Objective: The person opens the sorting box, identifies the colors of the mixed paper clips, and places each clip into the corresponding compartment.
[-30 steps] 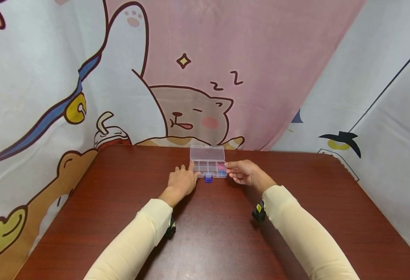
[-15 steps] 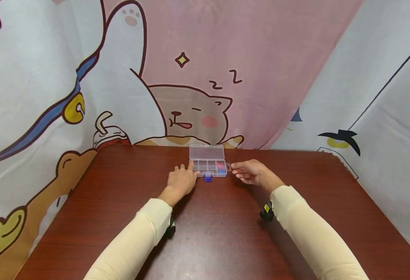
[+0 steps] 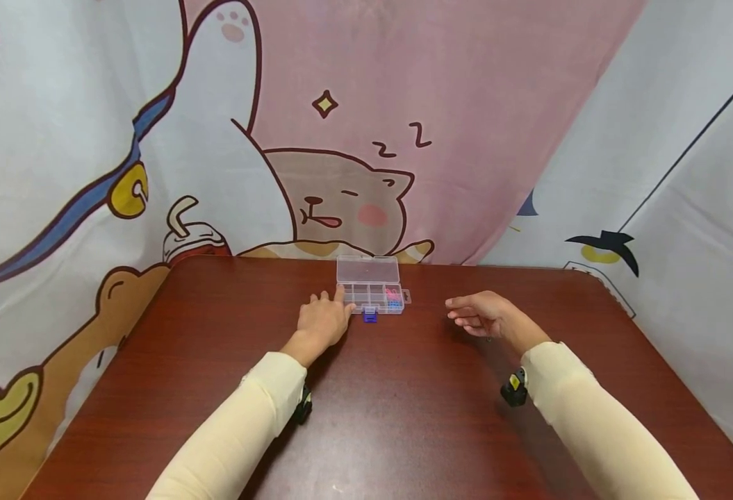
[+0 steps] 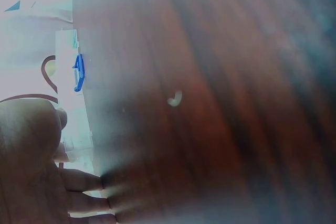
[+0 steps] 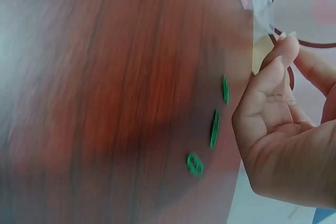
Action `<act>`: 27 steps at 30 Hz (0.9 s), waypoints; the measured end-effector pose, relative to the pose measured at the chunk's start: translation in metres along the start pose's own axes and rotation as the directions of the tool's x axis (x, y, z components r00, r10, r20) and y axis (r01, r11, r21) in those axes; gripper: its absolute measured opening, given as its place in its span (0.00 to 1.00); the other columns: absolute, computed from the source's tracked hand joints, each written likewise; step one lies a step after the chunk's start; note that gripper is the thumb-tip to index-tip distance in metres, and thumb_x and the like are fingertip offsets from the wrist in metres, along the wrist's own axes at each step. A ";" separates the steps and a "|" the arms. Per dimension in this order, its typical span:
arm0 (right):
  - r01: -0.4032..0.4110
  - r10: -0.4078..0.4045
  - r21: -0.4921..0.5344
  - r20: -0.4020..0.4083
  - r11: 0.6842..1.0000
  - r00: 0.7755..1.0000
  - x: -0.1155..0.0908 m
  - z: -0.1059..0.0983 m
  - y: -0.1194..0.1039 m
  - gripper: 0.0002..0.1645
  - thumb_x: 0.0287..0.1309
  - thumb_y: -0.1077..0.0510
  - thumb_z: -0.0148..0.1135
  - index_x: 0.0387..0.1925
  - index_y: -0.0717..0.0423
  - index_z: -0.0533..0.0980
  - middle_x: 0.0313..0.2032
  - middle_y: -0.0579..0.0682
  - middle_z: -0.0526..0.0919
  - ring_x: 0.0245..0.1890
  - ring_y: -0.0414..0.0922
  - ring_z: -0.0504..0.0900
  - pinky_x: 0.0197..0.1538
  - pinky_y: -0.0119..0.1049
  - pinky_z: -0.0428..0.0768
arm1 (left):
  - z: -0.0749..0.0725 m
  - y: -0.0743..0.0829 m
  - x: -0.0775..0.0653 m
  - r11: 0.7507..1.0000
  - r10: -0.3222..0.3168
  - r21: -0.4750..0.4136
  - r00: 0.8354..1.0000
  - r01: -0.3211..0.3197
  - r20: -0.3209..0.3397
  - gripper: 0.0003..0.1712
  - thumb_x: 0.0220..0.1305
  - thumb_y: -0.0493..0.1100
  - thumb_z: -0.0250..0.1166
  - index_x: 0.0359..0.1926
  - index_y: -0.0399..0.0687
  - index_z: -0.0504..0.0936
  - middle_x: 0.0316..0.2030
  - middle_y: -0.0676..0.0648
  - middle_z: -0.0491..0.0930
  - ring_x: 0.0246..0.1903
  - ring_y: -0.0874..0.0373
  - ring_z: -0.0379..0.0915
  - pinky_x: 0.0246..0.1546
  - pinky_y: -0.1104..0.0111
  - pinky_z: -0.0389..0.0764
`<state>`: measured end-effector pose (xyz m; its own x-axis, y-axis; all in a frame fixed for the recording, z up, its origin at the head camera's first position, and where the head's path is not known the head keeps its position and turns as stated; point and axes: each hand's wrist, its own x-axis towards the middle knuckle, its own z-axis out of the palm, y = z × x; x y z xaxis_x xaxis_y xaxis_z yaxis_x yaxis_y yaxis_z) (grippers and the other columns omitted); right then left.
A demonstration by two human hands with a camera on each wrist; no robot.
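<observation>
A clear plastic compartment box (image 3: 388, 312) stands at the back of the table, its lid (image 3: 367, 269) raised and its blue latch (image 3: 369, 315) facing front. Pink clips (image 3: 392, 294) and blue clips (image 3: 394, 304) fill its rightmost compartments. My left hand (image 3: 321, 321) rests at the box's left end, index finger along the side and thumb by the front corner. Right of the box, my right hand (image 3: 481, 312) hovers with loosely bent fingers and nothing visible between them. Below it, the right wrist view shows three green paper clips (image 5: 214, 128) lying apart on the wood.
The dark red-brown table (image 3: 366, 403) reaches back to a cartoon-printed curtain (image 3: 466, 104). A hang tab (image 3: 406, 296) juts from the box's right end. Dark wrist cameras sit under both sleeves.
My right hand has drawn away from the box's right end, moving right and slightly toward me, uncovering the hang tab. My left hand has stayed at the box.
</observation>
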<state>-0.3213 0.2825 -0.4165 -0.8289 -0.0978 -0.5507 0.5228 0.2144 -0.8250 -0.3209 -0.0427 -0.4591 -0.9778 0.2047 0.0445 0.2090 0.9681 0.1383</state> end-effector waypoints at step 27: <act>-0.066 -0.028 -0.411 -0.218 0.909 0.976 -0.027 -0.043 0.037 0.19 0.61 0.50 0.64 0.39 0.65 0.82 0.22 0.47 0.85 0.22 0.41 0.84 0.30 0.38 0.79 | -0.004 0.000 -0.002 1.000 0.001 -0.012 1.000 -0.001 -0.001 0.33 0.76 0.59 0.42 0.73 0.47 0.59 0.63 0.32 0.70 0.61 0.35 0.67 0.55 0.46 0.73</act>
<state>-0.2878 0.3351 -0.4263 -0.8666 0.1102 -0.4866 0.4481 0.6011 -0.6617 -0.3190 -0.0438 -0.4549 -0.9776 0.2053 0.0457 0.2099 0.9661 0.1503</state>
